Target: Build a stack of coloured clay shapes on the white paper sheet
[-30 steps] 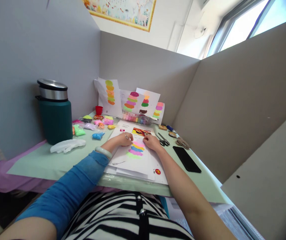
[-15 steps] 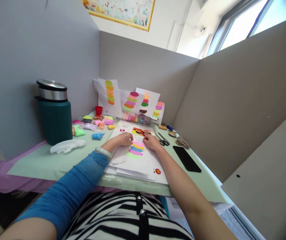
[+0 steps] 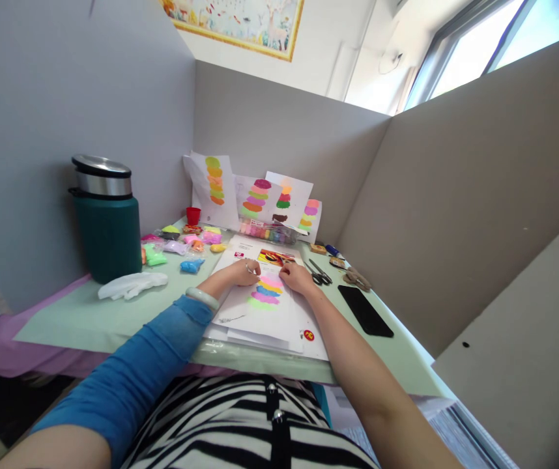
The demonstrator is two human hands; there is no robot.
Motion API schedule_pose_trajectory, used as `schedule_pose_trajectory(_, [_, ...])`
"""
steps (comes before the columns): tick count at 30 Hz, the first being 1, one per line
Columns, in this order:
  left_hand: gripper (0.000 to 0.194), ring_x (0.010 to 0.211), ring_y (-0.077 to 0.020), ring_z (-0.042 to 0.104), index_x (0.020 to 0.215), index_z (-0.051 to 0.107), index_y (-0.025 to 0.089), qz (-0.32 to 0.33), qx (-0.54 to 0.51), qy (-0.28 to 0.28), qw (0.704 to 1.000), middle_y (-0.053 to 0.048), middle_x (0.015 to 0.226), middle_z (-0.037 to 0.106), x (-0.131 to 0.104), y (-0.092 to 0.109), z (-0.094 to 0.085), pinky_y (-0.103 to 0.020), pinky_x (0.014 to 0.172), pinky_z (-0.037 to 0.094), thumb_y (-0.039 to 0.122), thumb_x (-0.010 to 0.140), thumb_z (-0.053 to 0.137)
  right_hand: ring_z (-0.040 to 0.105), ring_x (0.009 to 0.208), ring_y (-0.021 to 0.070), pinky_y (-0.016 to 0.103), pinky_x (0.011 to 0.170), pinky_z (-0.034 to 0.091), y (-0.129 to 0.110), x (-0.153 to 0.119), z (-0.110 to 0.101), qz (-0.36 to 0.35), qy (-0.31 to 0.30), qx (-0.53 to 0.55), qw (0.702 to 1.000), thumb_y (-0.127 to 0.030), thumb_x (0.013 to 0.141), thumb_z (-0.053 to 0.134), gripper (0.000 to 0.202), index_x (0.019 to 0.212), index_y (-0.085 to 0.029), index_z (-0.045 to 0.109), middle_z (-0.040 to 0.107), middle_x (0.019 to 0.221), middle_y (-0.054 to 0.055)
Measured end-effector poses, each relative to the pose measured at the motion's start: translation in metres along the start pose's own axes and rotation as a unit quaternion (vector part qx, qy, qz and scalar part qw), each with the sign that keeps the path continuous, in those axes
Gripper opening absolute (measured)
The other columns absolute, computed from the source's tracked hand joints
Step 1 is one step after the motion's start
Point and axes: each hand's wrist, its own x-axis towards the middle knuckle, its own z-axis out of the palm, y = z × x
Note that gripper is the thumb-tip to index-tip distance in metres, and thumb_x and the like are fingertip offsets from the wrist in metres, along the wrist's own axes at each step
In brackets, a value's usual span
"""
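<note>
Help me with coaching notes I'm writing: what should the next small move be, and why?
Perhaps lift the left hand and right hand slightly, to check the pink band: it is the topmost stripe on the paper, and both hands sit close about its upper edge, blocking some of the view. Whether they hold anything is too small to tell.

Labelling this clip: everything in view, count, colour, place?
Banded sheet: 1, white, centre
Printed pad: 1, white, underneath
Standing sheets: 4+, white, back
Clear pack: 1, multicoloured, back
Packets: several, mixed, left
Cup: 1, red, left
Flask: 1, green, left
Crumpled item: 1, white, left
Scissors: 1, black, right
Flat slab: 1, black, right
Oddments: several, mixed, right
Table: 1, green, centre
Partitions: several, grey, around
Picture: 1, gold-framed, wall
Window: 1, bright, upper right
Left hand, right hand: 2, bare, at sheet
</note>
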Motion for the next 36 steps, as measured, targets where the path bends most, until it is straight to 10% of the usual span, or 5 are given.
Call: schedule_pose_trajectory(36, [0.035,0.094,-0.0183,0.060,0.109,0.061,0.018,0.003,0.022,-0.003,1.000,-0.006,0.106,0.066,-0.0044,0.0055,-0.0033,-0.022,0.075,0.045,0.030,0.077,0.054,0.057,0.084,0.0171,0.023,0.062,0.033,0.0005,-0.0010,0.0003,-0.007,0.002,-0.001,1.000,-0.027,0.081,0.051,0.019,0.088,-0.020,0.066,0.066,0.097,0.005])
